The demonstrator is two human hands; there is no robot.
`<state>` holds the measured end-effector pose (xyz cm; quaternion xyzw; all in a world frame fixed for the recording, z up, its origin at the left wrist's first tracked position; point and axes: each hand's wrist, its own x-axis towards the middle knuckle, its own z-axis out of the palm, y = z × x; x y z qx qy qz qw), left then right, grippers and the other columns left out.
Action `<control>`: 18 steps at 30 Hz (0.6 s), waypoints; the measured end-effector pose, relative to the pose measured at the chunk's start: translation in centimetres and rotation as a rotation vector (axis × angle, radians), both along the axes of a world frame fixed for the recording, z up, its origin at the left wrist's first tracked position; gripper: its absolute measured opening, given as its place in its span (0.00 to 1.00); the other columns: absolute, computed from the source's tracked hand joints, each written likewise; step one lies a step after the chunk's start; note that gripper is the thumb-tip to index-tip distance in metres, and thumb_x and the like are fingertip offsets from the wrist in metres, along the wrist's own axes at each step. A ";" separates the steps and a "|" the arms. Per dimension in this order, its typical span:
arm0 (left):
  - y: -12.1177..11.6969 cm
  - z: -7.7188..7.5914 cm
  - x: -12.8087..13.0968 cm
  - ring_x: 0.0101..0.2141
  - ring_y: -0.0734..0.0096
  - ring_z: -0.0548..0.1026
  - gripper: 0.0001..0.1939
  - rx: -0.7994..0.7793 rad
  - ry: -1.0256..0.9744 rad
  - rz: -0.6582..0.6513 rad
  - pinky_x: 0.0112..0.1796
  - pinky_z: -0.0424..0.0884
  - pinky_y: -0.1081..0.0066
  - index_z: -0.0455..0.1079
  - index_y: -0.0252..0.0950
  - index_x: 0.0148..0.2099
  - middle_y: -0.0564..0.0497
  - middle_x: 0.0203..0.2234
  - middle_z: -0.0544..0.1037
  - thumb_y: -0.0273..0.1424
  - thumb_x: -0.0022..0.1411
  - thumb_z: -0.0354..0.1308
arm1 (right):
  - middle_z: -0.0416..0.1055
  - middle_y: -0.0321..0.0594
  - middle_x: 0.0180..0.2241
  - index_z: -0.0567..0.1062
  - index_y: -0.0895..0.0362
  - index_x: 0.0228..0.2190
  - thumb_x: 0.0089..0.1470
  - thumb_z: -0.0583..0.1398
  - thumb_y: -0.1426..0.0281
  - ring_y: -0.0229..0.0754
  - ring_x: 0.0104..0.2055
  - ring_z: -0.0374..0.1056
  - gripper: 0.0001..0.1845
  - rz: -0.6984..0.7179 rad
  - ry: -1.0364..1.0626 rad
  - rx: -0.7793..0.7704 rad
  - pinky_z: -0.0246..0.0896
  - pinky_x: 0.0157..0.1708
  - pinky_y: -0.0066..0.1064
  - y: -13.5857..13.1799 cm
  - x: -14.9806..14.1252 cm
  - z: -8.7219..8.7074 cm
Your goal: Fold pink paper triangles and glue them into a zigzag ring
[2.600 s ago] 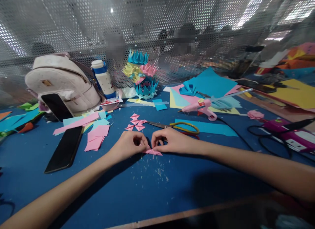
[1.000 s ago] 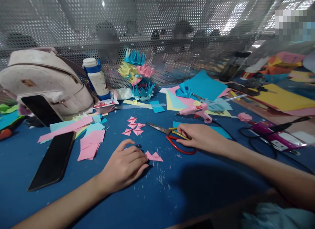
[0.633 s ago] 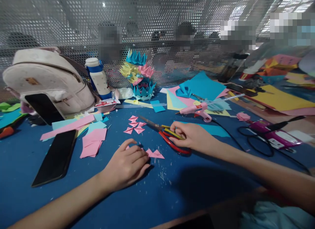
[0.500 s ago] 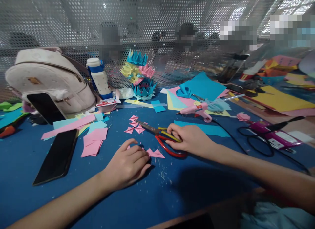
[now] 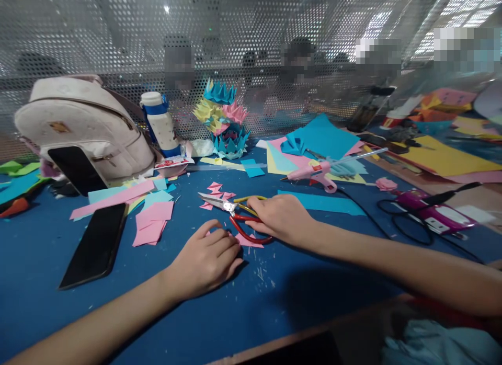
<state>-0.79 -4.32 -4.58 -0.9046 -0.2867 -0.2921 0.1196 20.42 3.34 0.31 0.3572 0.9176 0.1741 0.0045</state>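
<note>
My right hand (image 5: 280, 216) grips a pair of scissors (image 5: 241, 216) with one yellow and one red handle. Their metal blades point left, over a small cluster of folded pink paper pieces (image 5: 215, 187) on the blue table. My left hand (image 5: 207, 258) rests on the table just below the blades, palm down, its fingers loosely bent and a little apart. Beside its fingertips, partly under the red handle, lie more folded pink triangles (image 5: 250, 241). What is under the left palm is hidden.
A phone (image 5: 96, 244) and pink paper squares (image 5: 151, 226) lie to the left, before a white backpack (image 5: 86, 127) and a bottle (image 5: 160, 127). Paper lotus flowers (image 5: 221, 122) stand at the back. Rightward are a pink glue gun (image 5: 311, 175), its cord and coloured sheets (image 5: 443, 158).
My right hand has moved left with the scissors, whose blades now lie over the pink cluster. My left hand has stayed nearly in place. The view has shifted slightly.
</note>
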 end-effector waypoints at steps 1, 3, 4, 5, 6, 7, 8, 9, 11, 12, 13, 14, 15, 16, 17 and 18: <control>0.0 0.0 0.0 0.35 0.64 0.77 0.09 0.002 -0.002 0.000 0.49 0.66 0.58 0.74 0.31 0.44 0.47 0.36 0.83 0.30 0.70 0.55 | 0.77 0.42 0.26 0.70 0.59 0.41 0.62 0.60 0.54 0.43 0.24 0.70 0.19 0.008 -0.006 0.004 0.32 0.24 0.33 -0.1 -0.1 -0.1; 0.0 0.0 0.0 0.35 0.64 0.77 0.09 0.007 -0.006 -0.002 0.48 0.67 0.58 0.74 0.31 0.44 0.47 0.36 0.83 0.30 0.70 0.54 | 0.77 0.42 0.26 0.70 0.59 0.40 0.61 0.61 0.55 0.43 0.24 0.70 0.19 0.032 -0.008 0.023 0.32 0.24 0.33 -0.2 -0.1 -0.2; 0.0 0.1 0.0 0.35 0.64 0.77 0.09 0.010 -0.007 -0.002 0.48 0.67 0.58 0.74 0.31 0.43 0.47 0.36 0.83 0.30 0.70 0.54 | 0.77 0.42 0.26 0.70 0.60 0.39 0.60 0.62 0.56 0.42 0.24 0.69 0.19 0.050 -0.001 0.037 0.32 0.24 0.33 -0.4 -0.1 -0.3; 0.0 0.1 0.0 0.35 0.64 0.78 0.09 0.012 -0.008 -0.001 0.48 0.68 0.58 0.74 0.31 0.43 0.47 0.36 0.83 0.30 0.71 0.54 | 0.77 0.42 0.26 0.70 0.60 0.38 0.60 0.62 0.57 0.42 0.24 0.69 0.17 0.075 0.013 0.052 0.33 0.25 0.34 -0.5 -0.1 -0.4; 0.0 0.1 0.0 0.35 0.64 0.78 0.09 0.015 -0.009 -0.002 0.48 0.68 0.58 0.74 0.31 0.43 0.47 0.36 0.83 0.31 0.71 0.54 | 0.77 0.42 0.26 0.70 0.60 0.38 0.60 0.63 0.59 0.41 0.24 0.69 0.16 0.101 0.031 0.069 0.34 0.25 0.34 -0.7 -0.1 -0.5; 0.0 0.2 0.0 0.35 0.64 0.78 0.10 0.016 -0.009 -0.002 0.48 0.68 0.58 0.74 0.31 0.43 0.47 0.35 0.83 0.31 0.71 0.54 | 0.77 0.41 0.26 0.70 0.60 0.37 0.61 0.62 0.62 0.41 0.24 0.68 0.13 0.129 0.049 0.085 0.35 0.25 0.34 -0.8 0.0 -0.5; 0.0 0.2 0.0 0.35 0.64 0.78 0.10 0.018 -0.011 -0.001 0.47 0.69 0.58 0.74 0.31 0.43 0.47 0.35 0.83 0.30 0.71 0.54 | 0.76 0.41 0.26 0.70 0.60 0.36 0.61 0.62 0.65 0.41 0.25 0.68 0.10 0.157 0.066 0.104 0.36 0.25 0.34 -1.0 0.0 -0.6; -0.1 0.2 0.0 0.34 0.65 0.78 0.09 0.021 -0.015 -0.001 0.47 0.69 0.58 0.74 0.31 0.43 0.47 0.35 0.83 0.30 0.71 0.54 | 0.76 0.40 0.26 0.70 0.59 0.35 0.61 0.61 0.68 0.41 0.25 0.68 0.07 0.182 0.080 0.125 0.37 0.26 0.35 -1.1 0.0 -0.6; -0.1 0.3 0.0 0.34 0.65 0.78 0.09 0.027 -0.021 -0.003 0.47 0.69 0.58 0.74 0.31 0.43 0.48 0.35 0.83 0.30 0.70 0.54 | 0.74 0.39 0.24 0.70 0.59 0.34 0.62 0.59 0.73 0.41 0.25 0.67 0.03 0.223 0.107 0.161 0.38 0.27 0.35 -1.2 0.0 -0.8; -0.1 0.3 0.0 0.34 0.65 0.78 0.09 0.031 -0.024 -0.004 0.46 0.70 0.58 0.74 0.31 0.43 0.48 0.36 0.83 0.29 0.70 0.54 | 0.73 0.39 0.24 0.69 0.59 0.33 0.62 0.57 0.75 0.40 0.25 0.67 0.04 0.240 0.120 0.175 0.39 0.27 0.35 -1.1 0.0 -1.0; -0.1 0.3 0.1 0.34 0.66 0.78 0.09 0.033 -0.026 -0.005 0.46 0.70 0.58 0.74 0.31 0.43 0.48 0.36 0.83 0.29 0.71 0.53 | 0.73 0.39 0.23 0.70 0.59 0.32 0.62 0.56 0.76 0.40 0.25 0.66 0.05 0.256 0.132 0.183 0.40 0.27 0.35 -1.0 0.0 -1.1; -0.1 0.4 0.1 0.34 0.66 0.78 0.09 0.033 -0.024 -0.006 0.46 0.70 0.59 0.74 0.32 0.44 0.48 0.36 0.83 0.28 0.71 0.53 | 0.73 0.38 0.23 0.70 0.59 0.32 0.62 0.55 0.77 0.40 0.24 0.65 0.06 0.269 0.140 0.186 0.40 0.27 0.34 -0.9 0.0 -1.3; 0.0 0.4 0.2 0.35 0.66 0.78 0.09 0.027 -0.017 -0.003 0.45 0.70 0.59 0.73 0.32 0.44 0.48 0.37 0.83 0.28 0.71 0.53 | 0.72 0.38 0.22 0.70 0.59 0.32 0.62 0.55 0.78 0.39 0.24 0.65 0.07 0.280 0.142 0.185 0.41 0.27 0.34 -0.7 0.0 -1.5; 0.0 0.5 0.2 0.35 0.66 0.78 0.09 0.019 -0.009 0.002 0.45 0.70 0.59 0.73 0.32 0.45 0.47 0.38 0.83 0.28 0.71 0.53 | 0.72 0.38 0.22 0.71 0.59 0.33 0.62 0.55 0.79 0.39 0.24 0.64 0.07 0.286 0.137 0.181 0.41 0.28 0.34 -0.5 0.0 -1.7; 0.0 0.5 0.2 0.36 0.65 0.78 0.09 0.011 0.000 0.009 0.45 0.70 0.59 0.73 0.32 0.45 0.47 0.38 0.83 0.28 0.71 0.52 | 0.72 0.38 0.21 0.71 0.59 0.33 0.61 0.55 0.79 0.39 0.23 0.64 0.07 0.291 0.127 0.174 0.41 0.28 0.33 -0.3 0.0 -1.9; 0.1 0.6 0.2 0.36 0.65 0.78 0.09 0.001 0.010 0.017 0.45 0.70 0.59 0.73 0.32 0.46 0.47 0.39 0.83 0.28 0.71 0.52 | 0.72 0.38 0.21 0.71 0.59 0.33 0.60 0.55 0.80 0.38 0.23 0.64 0.07 0.290 0.116 0.167 0.42 0.28 0.33 -0.2 0.0 -2.0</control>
